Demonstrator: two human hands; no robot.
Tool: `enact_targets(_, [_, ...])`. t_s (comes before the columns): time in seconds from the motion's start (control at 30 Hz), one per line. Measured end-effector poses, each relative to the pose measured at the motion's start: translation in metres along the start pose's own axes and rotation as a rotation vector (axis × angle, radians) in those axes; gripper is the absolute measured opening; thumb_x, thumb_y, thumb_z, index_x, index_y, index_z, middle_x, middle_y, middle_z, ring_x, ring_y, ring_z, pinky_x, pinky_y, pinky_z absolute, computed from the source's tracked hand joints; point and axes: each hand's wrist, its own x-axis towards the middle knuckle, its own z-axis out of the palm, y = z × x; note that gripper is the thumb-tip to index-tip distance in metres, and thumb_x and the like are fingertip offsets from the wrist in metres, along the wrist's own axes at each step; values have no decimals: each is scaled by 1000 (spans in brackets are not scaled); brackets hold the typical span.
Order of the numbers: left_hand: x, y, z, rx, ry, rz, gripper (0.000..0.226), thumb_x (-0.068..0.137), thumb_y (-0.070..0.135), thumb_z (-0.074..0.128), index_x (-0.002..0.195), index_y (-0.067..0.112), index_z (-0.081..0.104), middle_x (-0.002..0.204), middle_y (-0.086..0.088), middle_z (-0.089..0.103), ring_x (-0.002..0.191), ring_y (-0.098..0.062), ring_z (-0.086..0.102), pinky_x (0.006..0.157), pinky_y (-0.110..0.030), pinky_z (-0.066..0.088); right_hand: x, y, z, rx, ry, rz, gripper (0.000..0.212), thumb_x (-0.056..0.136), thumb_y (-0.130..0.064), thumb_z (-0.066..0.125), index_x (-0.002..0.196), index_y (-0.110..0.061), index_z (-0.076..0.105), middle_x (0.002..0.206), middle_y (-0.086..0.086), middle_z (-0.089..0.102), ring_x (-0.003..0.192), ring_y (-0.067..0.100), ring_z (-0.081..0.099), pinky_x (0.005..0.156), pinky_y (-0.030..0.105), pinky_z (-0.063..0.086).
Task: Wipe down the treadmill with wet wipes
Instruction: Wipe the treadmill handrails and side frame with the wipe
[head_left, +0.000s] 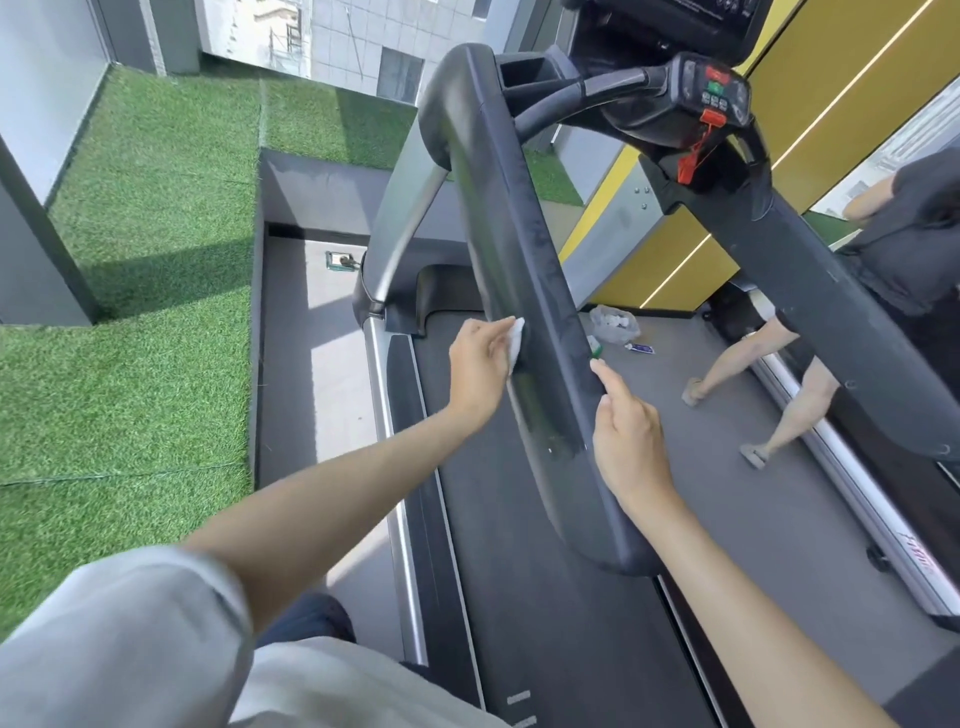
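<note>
The treadmill's long black left handrail (498, 218) runs from the console down toward me. My left hand (480, 366) presses a white wet wipe (516, 340) against the rail's outer left side, fingers curled round the wipe. My right hand (631, 436) rests on the rail's right edge, with its fingers straight and nothing held. The grey running belt (571, 623) lies below both arms. The rail's surface shows damp streaks above the wipe.
A clear plastic bag (614, 323) and a small tube (641, 348) lie on the belt near the front. The console with its red safety clip (696, 150) sits above. Another person's legs (748, 364) stand to the right. Artificial grass (130, 312) covers the left side.
</note>
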Motion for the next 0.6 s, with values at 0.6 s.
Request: enact_targets(0.6, [-12, -18, 22, -162, 41, -367, 23, 97, 14, 52, 107, 8, 72, 87, -2, 58, 79, -13, 53, 66, -5, 34, 0, -1, 0, -131, -19, -42, 48, 97, 5, 33, 142, -8, 40, 138, 15, 52, 116, 38, 51, 86, 33, 36])
